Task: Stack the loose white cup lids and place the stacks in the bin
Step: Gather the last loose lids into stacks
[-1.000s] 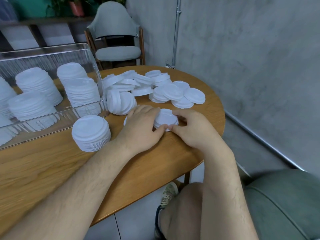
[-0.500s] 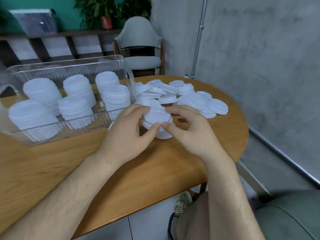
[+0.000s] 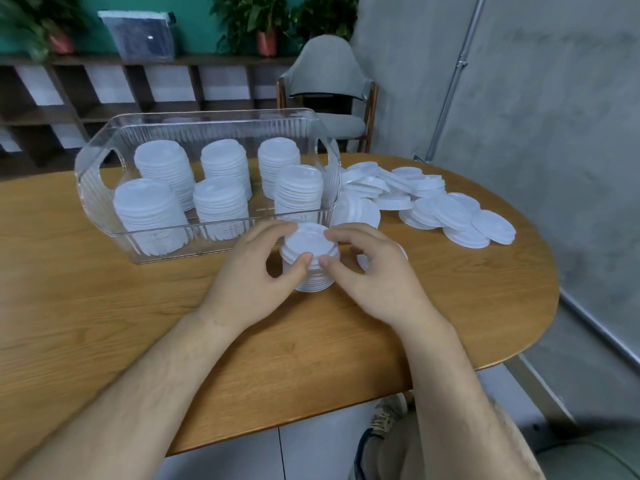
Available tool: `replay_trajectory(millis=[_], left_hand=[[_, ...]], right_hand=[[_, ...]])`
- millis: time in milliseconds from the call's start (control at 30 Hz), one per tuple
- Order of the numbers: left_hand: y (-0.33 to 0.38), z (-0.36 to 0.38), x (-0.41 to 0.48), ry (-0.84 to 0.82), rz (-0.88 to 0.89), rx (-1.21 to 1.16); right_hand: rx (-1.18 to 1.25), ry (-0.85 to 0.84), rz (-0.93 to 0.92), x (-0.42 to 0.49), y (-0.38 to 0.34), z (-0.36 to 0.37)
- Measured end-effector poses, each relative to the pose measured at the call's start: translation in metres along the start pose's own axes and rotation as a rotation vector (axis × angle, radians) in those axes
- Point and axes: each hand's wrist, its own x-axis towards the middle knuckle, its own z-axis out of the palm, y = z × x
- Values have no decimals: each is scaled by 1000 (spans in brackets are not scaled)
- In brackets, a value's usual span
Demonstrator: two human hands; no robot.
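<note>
Lighting and picture quality: even indoor light, wide-angle view.

Bright, soft, diffuse light; source not visible. Shadows faint: a soft one under the hands (image 3: 263,271) on the counter (image 3: 104,323). Mild sheen on the clear bin (image 3: 207,129), its ribbed walls catching pale highlights. White lids (image 3: 450,216) slightly washed, detail low. Centre fairly sharp; plants (image 3: 59,26) at upper left smeared by blur. Strong barrel distortion: pipe (image 3: 457,71) and counter edge bow toward the borders. Overall slightly soft, compressed.
</note>
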Motion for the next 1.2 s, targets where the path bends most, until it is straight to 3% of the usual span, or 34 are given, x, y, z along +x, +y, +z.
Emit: replay_trajectory(millis=[700,933,1200], left_hand=[[-8,9,2,-75,-51,25],[30,19,9,10,124,113],[74,68,34,-216,212,326]], right_hand=[[-53,-42,56,2,6,3],[-80,46,53,2,8,-24],[-292,-24,231,-7,43,-66]])
